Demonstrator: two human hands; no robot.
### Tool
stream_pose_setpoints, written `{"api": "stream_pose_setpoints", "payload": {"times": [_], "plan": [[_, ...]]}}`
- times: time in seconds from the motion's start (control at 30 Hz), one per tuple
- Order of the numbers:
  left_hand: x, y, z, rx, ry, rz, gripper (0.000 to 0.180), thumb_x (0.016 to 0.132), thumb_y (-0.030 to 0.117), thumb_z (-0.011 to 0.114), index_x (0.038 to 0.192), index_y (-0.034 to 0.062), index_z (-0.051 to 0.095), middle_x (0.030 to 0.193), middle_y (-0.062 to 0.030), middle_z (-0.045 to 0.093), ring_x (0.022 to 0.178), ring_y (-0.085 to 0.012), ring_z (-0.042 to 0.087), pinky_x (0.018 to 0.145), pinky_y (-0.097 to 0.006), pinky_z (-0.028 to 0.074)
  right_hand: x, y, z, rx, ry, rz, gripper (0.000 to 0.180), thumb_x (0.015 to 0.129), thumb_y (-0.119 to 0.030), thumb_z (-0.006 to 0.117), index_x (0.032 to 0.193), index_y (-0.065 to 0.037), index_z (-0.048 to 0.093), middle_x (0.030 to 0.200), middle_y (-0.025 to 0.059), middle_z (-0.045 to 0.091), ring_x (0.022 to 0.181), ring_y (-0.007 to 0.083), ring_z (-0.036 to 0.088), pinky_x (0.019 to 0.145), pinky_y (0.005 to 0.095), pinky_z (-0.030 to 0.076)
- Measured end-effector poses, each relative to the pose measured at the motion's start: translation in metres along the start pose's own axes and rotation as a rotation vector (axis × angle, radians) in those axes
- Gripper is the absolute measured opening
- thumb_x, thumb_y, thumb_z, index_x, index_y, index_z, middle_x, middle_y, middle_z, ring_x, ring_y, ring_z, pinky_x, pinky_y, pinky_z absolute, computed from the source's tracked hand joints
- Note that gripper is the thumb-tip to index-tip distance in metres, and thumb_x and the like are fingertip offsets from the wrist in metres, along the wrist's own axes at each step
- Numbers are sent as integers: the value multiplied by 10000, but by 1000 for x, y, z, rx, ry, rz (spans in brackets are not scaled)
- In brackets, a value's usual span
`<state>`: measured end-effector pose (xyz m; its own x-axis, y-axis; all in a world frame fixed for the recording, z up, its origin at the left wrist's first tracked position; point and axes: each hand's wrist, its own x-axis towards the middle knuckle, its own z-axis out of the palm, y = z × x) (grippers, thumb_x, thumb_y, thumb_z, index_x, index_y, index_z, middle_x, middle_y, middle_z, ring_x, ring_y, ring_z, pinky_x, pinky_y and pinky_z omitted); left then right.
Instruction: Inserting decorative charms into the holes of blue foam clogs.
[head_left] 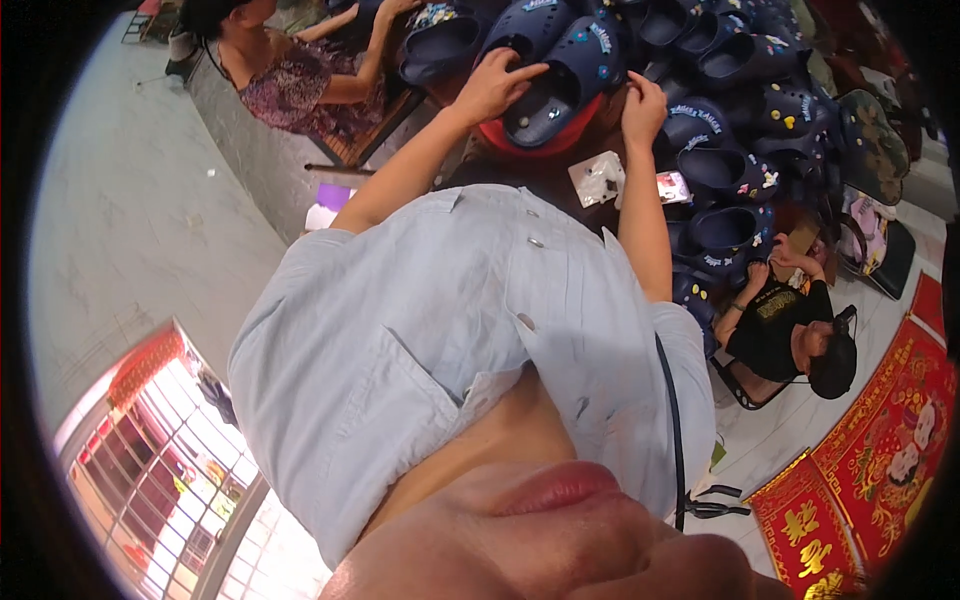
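A pair of navy clogs lies before me, toes pointing away. The nearer clog (548, 119), with light-blue lettering and small charms on its upper, rests over a round red surface (575, 131). Beside it on the left is its mate (528, 25). My left hand (492, 88) is closed at the left rim of the nearer clog, thumb and index finger across its opening. Just right of that clog, my right hand (643, 108) is raised with curled fingers pinched together; what they hold, if anything, is too small to make out.
Many decorated navy clogs (715, 170) are heaped on the right. Near my right wrist lie a clear plastic bag of small pieces (597, 179) and a phone (673, 187). One person (300, 85) sits at the far left, another (775, 325) at the right, both handling things.
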<state>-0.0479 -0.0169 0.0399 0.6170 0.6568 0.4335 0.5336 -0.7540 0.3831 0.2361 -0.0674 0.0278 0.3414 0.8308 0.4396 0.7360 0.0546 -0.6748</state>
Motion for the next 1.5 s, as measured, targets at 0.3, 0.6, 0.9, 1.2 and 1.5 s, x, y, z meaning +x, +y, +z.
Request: {"api": "stream_pose_setpoints", "payload": {"times": [0.3, 0.6, 0.9, 1.2, 1.5], "plan": [[-86, 0, -57, -118, 68, -379, 455, 792, 13, 649, 1227, 145, 652, 1160, -126, 633, 1032, -314, 633, 877, -379, 524, -67, -38, -21, 86, -96, -47, 210, 793, -17, 610, 957, -83, 724, 948, 86, 678, 958, 291, 601, 874, 402, 462], [-81, -38, -56, -297, 31, -367, 383, 811, 14, 634, 1179, 117, 665, 1047, -112, 677, 925, -314, 664, 809, -374, 545, -70, -103, 21, -114, -380, -428, 195, 737, -83, 690, 927, -123, 693, 918, 18, 634, 966, 229, 573, 857, 399, 418], [-47, -74, -63, -355, -26, -191, 368, 808, 19, 630, 1162, 112, 667, 1017, -99, 676, 899, -309, 663, 782, -378, 546, -86, -109, 43, -394, -462, -412, 169, 758, -144, 687, 923, -120, 664, 899, 20, 616, 967, 217, 572, 902, 450, 385], [-20, -81, -65, -400, -200, 21, 379, 817, -32, 629, 1179, 75, 661, 1074, -129, 667, 947, -307, 668, 811, -371, 548, -81, -129, 30, -70, -114, -12, 98, 752, -87, 717, 848, -89, 697, 849, 37, 669, 873, 243, 595, 809, 374, 416], [14, -29, -39, -254, -277, 122, 411, 869, 93, 643, 1272, 165, 617, 1168, -145, 613, 1014, -328, 628, 839, -395, 538, -42, -90, 0, -95, 241, 89, 63, 803, -68, 713, 866, -71, 707, 881, 76, 675, 858, 271, 600, 767, 376, 463]]}}
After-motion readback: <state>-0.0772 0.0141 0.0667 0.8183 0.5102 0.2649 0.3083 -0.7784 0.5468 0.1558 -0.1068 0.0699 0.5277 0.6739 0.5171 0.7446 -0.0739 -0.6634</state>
